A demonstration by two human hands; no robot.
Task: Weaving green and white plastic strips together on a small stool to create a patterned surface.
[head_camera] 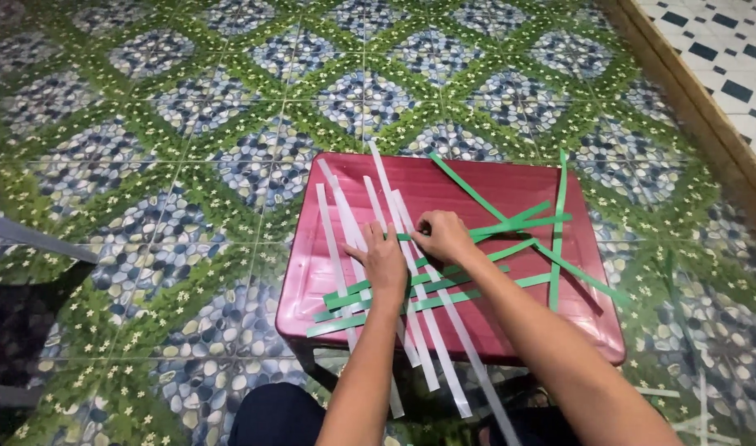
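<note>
Head camera looks steeply down, close overhead.

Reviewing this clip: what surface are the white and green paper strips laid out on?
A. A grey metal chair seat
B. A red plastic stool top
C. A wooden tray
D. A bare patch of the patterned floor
B: the white strips and green strips cross each other on the red stool top, which stands on the patterned tile floor; the left hand and right hand press on them there.
</note>
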